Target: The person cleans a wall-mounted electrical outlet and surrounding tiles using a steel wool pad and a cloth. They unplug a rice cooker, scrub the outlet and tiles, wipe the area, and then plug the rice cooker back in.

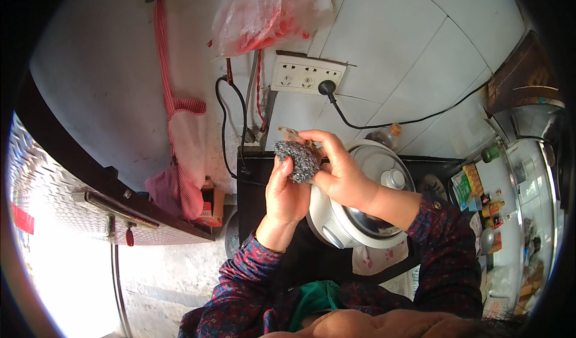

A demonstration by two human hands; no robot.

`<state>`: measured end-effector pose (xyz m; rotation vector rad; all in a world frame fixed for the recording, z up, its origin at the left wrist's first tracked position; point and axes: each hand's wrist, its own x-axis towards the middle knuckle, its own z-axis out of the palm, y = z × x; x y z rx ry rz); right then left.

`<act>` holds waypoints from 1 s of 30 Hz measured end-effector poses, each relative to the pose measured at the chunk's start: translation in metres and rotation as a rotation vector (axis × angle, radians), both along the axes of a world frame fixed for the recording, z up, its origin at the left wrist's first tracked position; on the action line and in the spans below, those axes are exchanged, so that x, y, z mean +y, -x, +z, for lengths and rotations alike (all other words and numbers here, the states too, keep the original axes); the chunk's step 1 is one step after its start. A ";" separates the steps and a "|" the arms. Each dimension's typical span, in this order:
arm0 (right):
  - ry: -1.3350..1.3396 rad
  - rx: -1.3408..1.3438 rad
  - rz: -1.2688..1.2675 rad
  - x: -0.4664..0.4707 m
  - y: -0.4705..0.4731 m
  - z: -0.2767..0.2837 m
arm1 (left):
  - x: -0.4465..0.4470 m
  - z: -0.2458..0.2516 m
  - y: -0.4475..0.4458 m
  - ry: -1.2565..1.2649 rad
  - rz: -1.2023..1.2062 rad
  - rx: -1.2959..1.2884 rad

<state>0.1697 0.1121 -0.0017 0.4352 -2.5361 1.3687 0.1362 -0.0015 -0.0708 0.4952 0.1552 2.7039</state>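
Note:
My left hand (288,198) holds a grey metal-wool scouring pad (297,160), its thumb pressed on the pad's front. From the other side, my right hand (346,176) grips the same pad with curled fingers. Some thin brownish material (290,134) shows at the pad's top edge by my right index finger; what it is I cannot tell. Both hands are above a black countertop (288,266). Just right of them, partly under my right forearm, stands a white electric cooker (326,216) with a knobbed glass lid (375,160).
A black plug (327,87) sits in the wall socket strip (292,74), its cord trailing right. A plastic bag (270,18) hangs above. A capped bottle (389,135) stands behind the cooker, and a patterned cloth (378,259) lies before it. Left are a red-striped cloth (164,59) and a door (90,203).

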 end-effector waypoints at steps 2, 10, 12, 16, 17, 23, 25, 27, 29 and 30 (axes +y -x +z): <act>0.171 -0.106 -0.016 0.009 -0.004 0.005 | 0.004 0.003 -0.003 -0.012 -0.053 0.004; 0.773 -0.492 -0.055 0.041 -0.044 0.025 | 0.001 0.002 0.002 0.189 -0.044 0.054; 0.814 -0.552 -0.092 0.047 -0.055 0.021 | 0.004 0.002 0.003 0.208 -0.066 0.132; 0.849 -0.512 0.011 0.061 -0.074 0.015 | 0.007 0.005 0.013 0.146 -0.043 0.135; 0.851 -0.472 0.007 0.064 -0.078 0.013 | 0.006 0.005 0.019 0.164 0.015 0.127; 0.743 -0.294 0.032 0.061 -0.092 0.004 | 0.022 0.000 0.070 0.823 0.438 0.225; 0.704 -0.326 0.040 0.062 -0.090 0.005 | 0.037 0.000 0.088 0.975 0.665 0.334; 0.667 -0.345 0.042 0.067 -0.085 0.008 | 0.053 0.006 0.105 1.094 0.809 0.391; 0.570 -0.307 0.040 0.074 -0.081 0.012 | 0.069 0.014 0.121 1.115 1.433 0.718; 0.522 -0.287 0.017 0.077 -0.080 0.013 | 0.076 0.018 0.129 1.104 1.465 0.775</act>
